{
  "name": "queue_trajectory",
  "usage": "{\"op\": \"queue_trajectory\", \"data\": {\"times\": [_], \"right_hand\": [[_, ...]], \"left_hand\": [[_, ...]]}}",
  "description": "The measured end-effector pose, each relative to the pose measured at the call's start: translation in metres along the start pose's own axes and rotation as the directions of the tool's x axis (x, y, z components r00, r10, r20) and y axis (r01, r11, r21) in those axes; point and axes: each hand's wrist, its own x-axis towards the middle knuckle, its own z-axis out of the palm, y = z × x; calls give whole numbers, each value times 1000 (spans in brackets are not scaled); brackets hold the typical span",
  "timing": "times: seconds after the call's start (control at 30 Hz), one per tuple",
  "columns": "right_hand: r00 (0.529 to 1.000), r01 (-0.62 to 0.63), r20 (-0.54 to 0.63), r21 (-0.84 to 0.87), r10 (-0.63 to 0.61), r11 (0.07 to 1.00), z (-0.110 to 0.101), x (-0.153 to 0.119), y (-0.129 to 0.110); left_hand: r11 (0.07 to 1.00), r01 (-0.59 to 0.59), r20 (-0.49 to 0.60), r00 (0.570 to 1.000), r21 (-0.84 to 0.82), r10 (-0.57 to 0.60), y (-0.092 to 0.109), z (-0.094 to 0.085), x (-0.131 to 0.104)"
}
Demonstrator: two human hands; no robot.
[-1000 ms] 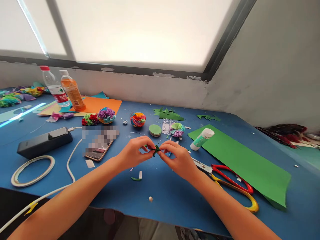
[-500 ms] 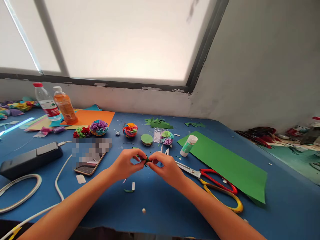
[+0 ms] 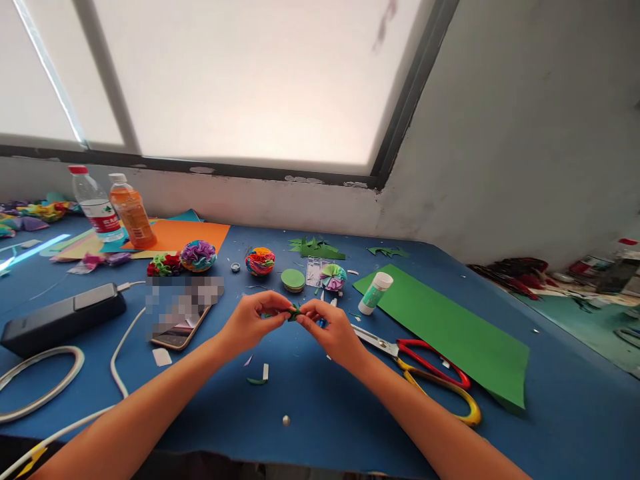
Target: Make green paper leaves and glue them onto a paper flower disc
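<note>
Sm. green piece (image 3: 295, 313) held up betw. both hands, near side of green-topped disc (image 3: 293, 280) (landmark). More of its green face shows vs. half a sec ago; prob. re-gripped or turned, so likely being shaped by fingers.

L hand (image 3: 250, 323): narrow pinch on one end. R hand (image 3: 333, 327): narrow pinch on other end; blue item (image 3: 321, 323) partly hidden by it, can't ID.

Outward fr. disc: pastel pleated ball (image 3: 333, 277) just R; multicol. ball (image 3: 260, 262) L & a bit beyond; glue stick (image 3: 375, 294) upright-ish, farther R; scissors (image 3: 393, 348) R & nearer, beside lg. green sheet (image 3: 460, 337).
</note>
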Motion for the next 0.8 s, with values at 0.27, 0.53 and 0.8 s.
{"op": "queue_trajectory", "data": {"times": [0.27, 0.53, 0.8], "right_hand": [[995, 104, 12, -38, -104, 994, -2, -1, -4], [993, -39, 103, -115, 51, 993, -5, 2, -8], [996, -32, 80, -133, 43, 991, -5, 3, -10]], "left_hand": [[994, -43, -12, 999, 102, 45, -6, 1, 1], [966, -118, 48, 993, 230, 110, -9, 1, -2], [964, -106, 60, 994, 244, 94, -5, 0, -1]]}}
